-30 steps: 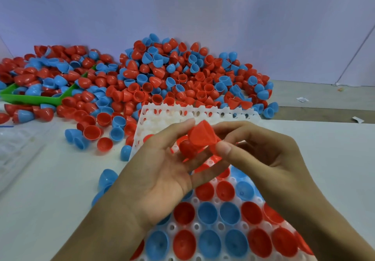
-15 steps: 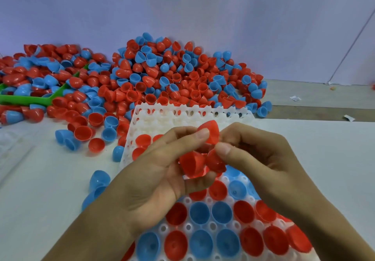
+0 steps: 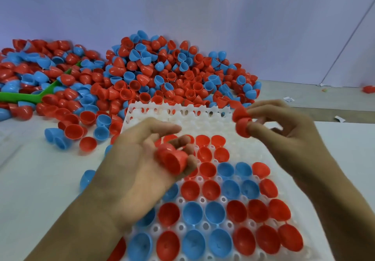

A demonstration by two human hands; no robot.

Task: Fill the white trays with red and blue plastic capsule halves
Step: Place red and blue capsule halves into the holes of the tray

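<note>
A white tray lies in front of me, its near rows filled with red and blue capsule halves and its far rows bare. My left hand hovers over the tray's left side, palm up, fingers curled round red capsule halves. My right hand is over the tray's far right corner and pinches a pair of red capsule halves between thumb and fingers. A big heap of loose red and blue capsule halves lies beyond the tray.
A green tray sits half buried in the heap at the far left. Loose halves are scattered on the white table left of the tray. A wall stands behind the heap, with floor and small scraps at the right.
My hands, joined around a cluster of red halves, have pulled apart: the right moved right with a pair of halves, and the left turned palm up keeping the others.
</note>
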